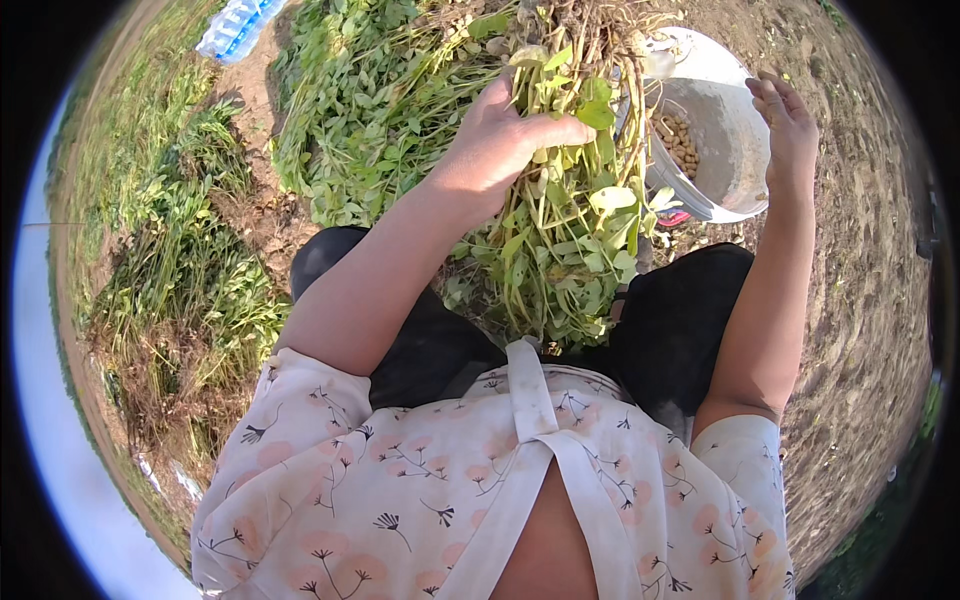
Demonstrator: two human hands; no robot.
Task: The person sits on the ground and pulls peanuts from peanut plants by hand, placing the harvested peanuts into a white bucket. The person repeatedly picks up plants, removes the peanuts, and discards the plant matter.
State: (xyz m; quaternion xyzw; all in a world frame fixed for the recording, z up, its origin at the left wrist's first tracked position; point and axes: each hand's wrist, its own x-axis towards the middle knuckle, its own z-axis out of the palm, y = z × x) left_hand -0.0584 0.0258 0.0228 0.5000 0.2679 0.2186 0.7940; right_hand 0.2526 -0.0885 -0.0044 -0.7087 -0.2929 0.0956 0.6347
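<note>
My left hand (517,135) grips a bunch of uprooted peanut plants (570,225) by the stems. The leaves hang down between my knees, and the tangled roots, with some pods among them, point away from me. A white plastic bucket (731,142) stands tilted to the right of the bunch, with shelled-looking tan peanut pods (677,142) in its bottom. Over the bucket's right rim is my right hand (786,124), raised with its fingers bent and close together. Whether anything small is between those fingertips cannot be told.
A pile of leafy peanut plants (367,112) lies beyond my left arm, with more pulled plants (195,247) farther left. A wrapped pack of water bottles (238,28) sits on the soil at the top left. Bare, rough soil (862,247) stretches along the right. Something pink shows under the bucket.
</note>
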